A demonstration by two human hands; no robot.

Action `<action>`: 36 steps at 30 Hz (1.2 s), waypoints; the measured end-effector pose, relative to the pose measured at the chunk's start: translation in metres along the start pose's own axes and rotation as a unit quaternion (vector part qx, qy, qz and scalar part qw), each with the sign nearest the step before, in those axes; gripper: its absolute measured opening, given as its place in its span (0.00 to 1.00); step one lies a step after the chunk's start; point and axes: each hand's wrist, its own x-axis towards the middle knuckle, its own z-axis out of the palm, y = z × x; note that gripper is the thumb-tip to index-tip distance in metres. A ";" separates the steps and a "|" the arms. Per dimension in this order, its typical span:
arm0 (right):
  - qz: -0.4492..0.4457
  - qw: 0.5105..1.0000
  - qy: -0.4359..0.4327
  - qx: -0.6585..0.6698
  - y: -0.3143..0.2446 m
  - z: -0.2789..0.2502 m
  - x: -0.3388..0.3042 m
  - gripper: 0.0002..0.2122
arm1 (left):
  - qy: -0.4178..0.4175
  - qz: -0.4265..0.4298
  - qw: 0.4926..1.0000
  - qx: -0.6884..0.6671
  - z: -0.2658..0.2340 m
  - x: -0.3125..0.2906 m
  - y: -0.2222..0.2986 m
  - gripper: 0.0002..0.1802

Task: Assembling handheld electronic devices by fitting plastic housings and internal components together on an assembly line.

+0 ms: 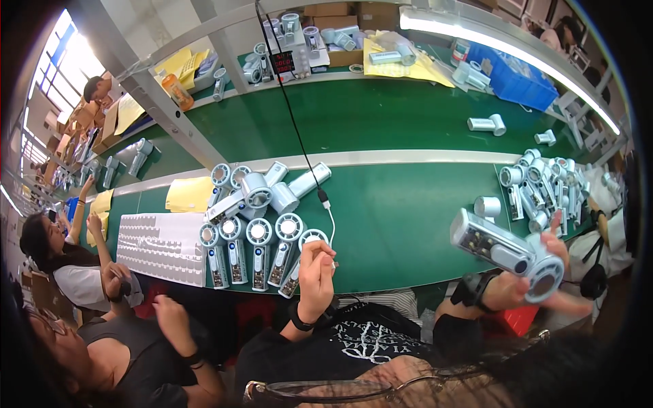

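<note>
My right hand (509, 288) grips a light-blue handheld fan (491, 243) at its round head, holding it up and tilted above the right side of the bench. Its handle points up and left, and small parts show through a clear section. My left hand (315, 280) is closed, with its fingertips pinched on the plug end of a white cable (332, 228) that hangs down from a black cord. Beside that hand, several similar fans (259, 232) stand in a row with their round heads away from me, partly overlapped by others lying behind them.
A sticker sheet (160, 251) and yellow paper (189, 194) lie left of the fans. More fans are heaped at the right (537, 178). Beyond a rail, a green conveyor (408, 112) carries loose fans; a blue bin (513, 76) stands behind. A co-worker's hand (173, 323) is close at left.
</note>
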 end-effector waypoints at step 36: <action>-0.035 0.336 -0.149 -0.929 0.149 -0.271 0.095 0.28 | -0.278 -0.008 0.923 -0.267 -0.039 0.004 0.013 0.09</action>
